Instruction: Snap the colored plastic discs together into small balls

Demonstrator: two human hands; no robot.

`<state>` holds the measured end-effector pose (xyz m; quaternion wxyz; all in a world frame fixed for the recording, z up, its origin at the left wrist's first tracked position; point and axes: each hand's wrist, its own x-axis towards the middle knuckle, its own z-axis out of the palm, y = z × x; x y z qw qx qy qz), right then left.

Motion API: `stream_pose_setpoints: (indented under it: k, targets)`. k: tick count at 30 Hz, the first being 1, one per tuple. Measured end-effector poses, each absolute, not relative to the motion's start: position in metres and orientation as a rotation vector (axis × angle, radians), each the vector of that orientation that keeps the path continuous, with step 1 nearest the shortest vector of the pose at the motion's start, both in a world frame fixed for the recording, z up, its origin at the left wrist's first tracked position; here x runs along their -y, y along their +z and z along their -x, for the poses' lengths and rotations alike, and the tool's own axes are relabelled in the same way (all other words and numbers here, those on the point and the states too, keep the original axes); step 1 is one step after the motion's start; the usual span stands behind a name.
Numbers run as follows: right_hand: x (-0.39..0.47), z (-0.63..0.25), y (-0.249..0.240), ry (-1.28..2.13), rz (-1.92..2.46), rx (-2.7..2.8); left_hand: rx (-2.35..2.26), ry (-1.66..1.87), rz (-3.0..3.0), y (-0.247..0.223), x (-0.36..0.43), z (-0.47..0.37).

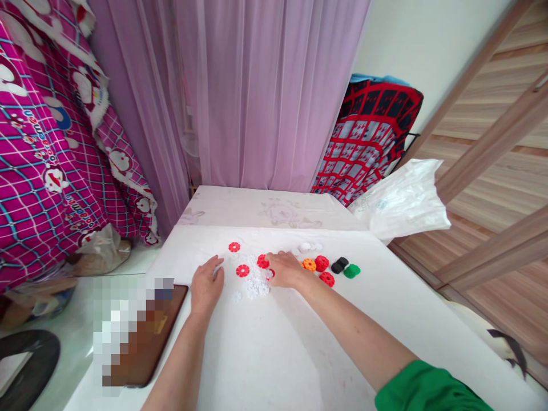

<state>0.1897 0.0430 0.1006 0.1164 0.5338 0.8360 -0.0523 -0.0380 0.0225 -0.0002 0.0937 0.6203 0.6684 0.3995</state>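
Centrally, red notched discs [242, 270] are strewn over the table [261, 354]; presumably light, stiff and slippery, they are best pinched by the rim; thumb and fingers of the left hand [207, 283] are parted; whether any disc is gripped by the right hand [286, 269] cannot be told

White tbl [265, 354] w/ small coloured discs, far half

Tbl has pale floral panel [280, 211] at far end. Approx. ctr: loose spread of white discs [252, 288], one white disc [237, 296] just L of it. Red discs [242, 270] near the spread, incl. one set farther back, L. R of ctr, clumps close tog.: orange clump [309, 265], two red clumps [327, 279], black clump [337, 267], green clump [352, 271] at R end. Whitish clump [305, 247] just behind orange. L edge: flat brown item [148, 342] w/ dark rim, partly pixelated. Far R edge: white plastic bag [402, 200]; can't tell if resting on tbl.
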Motion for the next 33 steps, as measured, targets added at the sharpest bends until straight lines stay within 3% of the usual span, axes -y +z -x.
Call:
stream_pose_setpoints:
  k: [6,15,22,27,33]
  targets:
    - [-0.045,-0.189,0.105,-0.175,-1.551,-2.442,-1.990,1.164,-1.836,0.000,-0.023,0.038]
    - [-0.046,-0.188,0.132,0.110,-1.492,-2.415,-1.984,1.178,-1.847,-0.001,-0.024,0.039]
    - [-0.049,-0.267,0.138,-0.406,-1.960,-2.463,-1.982,1.188,-1.843,0.001,-0.023,0.039]
    - [-0.023,-0.335,0.110,-0.668,-2.420,-2.302,-1.988,1.169,-1.863,-0.002,-0.025,0.040]
    - [0.001,-0.354,0.076,-0.617,-2.616,-2.279,-1.978,1.161,-1.892,-0.002,-0.027,0.044]
